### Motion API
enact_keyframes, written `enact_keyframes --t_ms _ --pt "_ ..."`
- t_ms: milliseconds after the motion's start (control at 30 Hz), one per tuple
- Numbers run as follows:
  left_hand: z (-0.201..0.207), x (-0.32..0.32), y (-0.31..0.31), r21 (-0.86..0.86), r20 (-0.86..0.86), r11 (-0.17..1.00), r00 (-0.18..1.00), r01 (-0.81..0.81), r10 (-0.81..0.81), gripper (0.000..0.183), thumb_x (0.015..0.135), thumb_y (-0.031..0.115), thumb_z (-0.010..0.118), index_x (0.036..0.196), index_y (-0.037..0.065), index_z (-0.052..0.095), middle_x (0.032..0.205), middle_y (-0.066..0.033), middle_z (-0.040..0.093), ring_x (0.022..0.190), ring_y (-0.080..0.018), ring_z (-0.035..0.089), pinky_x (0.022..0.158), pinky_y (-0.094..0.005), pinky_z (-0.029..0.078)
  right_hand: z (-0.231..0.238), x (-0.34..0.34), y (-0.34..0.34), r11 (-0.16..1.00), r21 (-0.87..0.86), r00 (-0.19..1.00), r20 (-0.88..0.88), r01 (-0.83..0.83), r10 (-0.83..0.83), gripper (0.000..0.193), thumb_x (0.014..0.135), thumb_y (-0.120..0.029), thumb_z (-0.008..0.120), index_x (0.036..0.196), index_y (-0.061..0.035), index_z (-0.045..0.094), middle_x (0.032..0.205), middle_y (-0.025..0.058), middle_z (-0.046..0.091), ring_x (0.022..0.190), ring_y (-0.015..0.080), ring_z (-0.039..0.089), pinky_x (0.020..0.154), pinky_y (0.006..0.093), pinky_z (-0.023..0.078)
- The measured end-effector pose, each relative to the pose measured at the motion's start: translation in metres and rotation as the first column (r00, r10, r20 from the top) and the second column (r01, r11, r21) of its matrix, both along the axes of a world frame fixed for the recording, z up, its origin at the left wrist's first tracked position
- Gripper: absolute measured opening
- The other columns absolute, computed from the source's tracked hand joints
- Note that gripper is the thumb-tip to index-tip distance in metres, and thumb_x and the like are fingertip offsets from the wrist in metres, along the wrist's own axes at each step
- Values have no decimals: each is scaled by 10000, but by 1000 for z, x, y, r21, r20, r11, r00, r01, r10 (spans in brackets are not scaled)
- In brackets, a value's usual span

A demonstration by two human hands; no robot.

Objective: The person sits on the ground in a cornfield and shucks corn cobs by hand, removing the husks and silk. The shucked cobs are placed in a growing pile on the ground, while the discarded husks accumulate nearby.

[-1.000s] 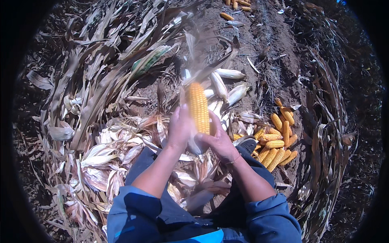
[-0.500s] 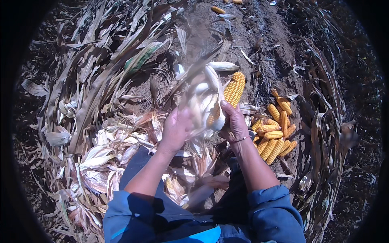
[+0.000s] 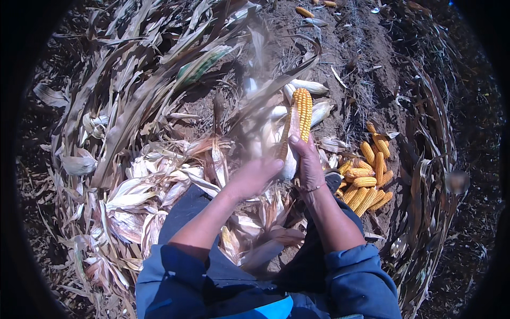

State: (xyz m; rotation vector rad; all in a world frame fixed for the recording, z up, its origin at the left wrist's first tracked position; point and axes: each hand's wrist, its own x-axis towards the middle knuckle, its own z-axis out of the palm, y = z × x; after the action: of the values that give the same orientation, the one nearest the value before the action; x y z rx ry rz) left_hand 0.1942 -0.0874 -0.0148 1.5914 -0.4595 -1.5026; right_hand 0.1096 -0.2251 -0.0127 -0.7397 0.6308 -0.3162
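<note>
An ear of corn (image 3: 303, 114) stands nearly upright in front of me, its yellow kernels bare along the upper right side. My right hand (image 3: 309, 164) is closed around its lower end, thumb laid along the front. A strip of corn husk (image 3: 289, 133) runs down the ear's left side. At the strip's lower end, my left hand (image 3: 257, 175) is closed on it, its fingers somewhat blurred. Pale husked-over ears (image 3: 309, 86) lie on the ground just behind the ear I hold.
Several bare yellow ears (image 3: 365, 181) are piled to the right, beside my shoe (image 3: 333, 181). Loose dry husks (image 3: 133, 199) cover the ground at left and between my legs. Cut stalks (image 3: 125, 101) lie along the left, and more stalks (image 3: 419, 212) along the right.
My left hand has moved down and to the right, against the ear's lower left side. The held ear has tipped more upright, and more husk is pulled from its left side.
</note>
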Motion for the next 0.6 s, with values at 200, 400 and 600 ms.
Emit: enact_keyframes --t_ms 200,400,600 --pt "-26 -17 -10 -28 -90 923 921 -383 379 656 807 640 594 1033 25 615 702 -3 584 491 -45 458 436 -201 332 13 0 -6 982 182 991 134 -45 21 561 865 -315 598 1326 -52 415 1142 79 567 1021 197 583 915 373 477" --pt "-42 -24 -15 -116 174 974 961 -195 213 550 753 359 791 1113 -12 604 996 -84 627 894 -125 587 812 -266 459 7 6 -12 986 156 983 179 -64 36 592 859 -356 588 1346 -60 427 1193 82 565 1071 225 571 946 400 461" --pt "-6 -16 -11 -51 -110 982 979 -181 174 432 788 227 677 1148 1 600 1112 -119 592 975 -202 572 832 -303 470 4 -3 -20 997 14 992 103 -75 73 714 774 -196 743 1374 -80 374 1194 45 550 1035 183 579 913 350 484"
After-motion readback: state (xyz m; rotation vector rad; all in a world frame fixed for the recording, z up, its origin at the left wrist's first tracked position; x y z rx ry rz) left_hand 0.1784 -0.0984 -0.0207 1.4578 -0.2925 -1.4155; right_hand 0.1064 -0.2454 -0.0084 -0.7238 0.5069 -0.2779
